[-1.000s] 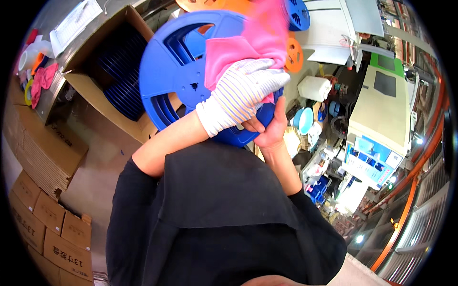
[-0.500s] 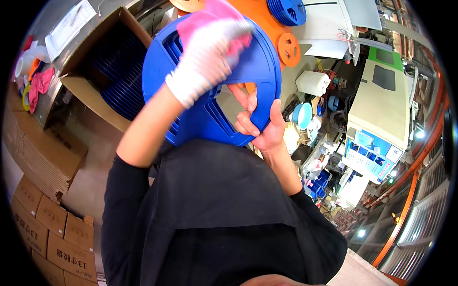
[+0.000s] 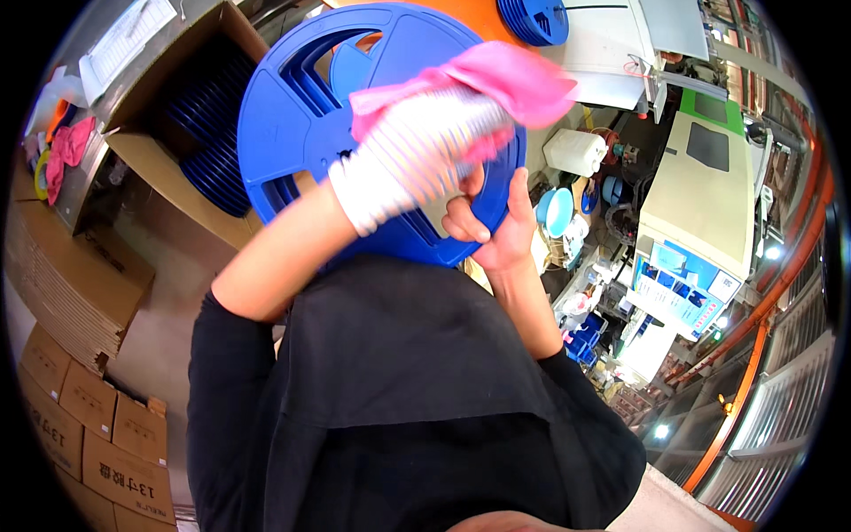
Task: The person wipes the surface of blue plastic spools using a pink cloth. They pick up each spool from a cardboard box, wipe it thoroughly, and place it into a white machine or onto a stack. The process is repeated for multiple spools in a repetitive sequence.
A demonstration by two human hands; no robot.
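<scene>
The blue reel [image 3: 301, 146] is held up beyond the black apron [image 3: 417, 346]. Across the reel's upper right, the left hand's [image 3: 425, 137] gloved fingers grip a pink cloth [image 3: 510, 84], blurred; half a second ago it covered the reel's upper part, so the wiping appears to be sweeping across its face. The right hand's [image 3: 496, 230] bare fingers clasp the reel's lower-right rim. The reel's left rim overlaps an open carton [image 3: 177, 182] in view; contact cannot be told. Right of the reel, a gap before the white jug [image 3: 574, 152] seems to offer freer room.
</scene>
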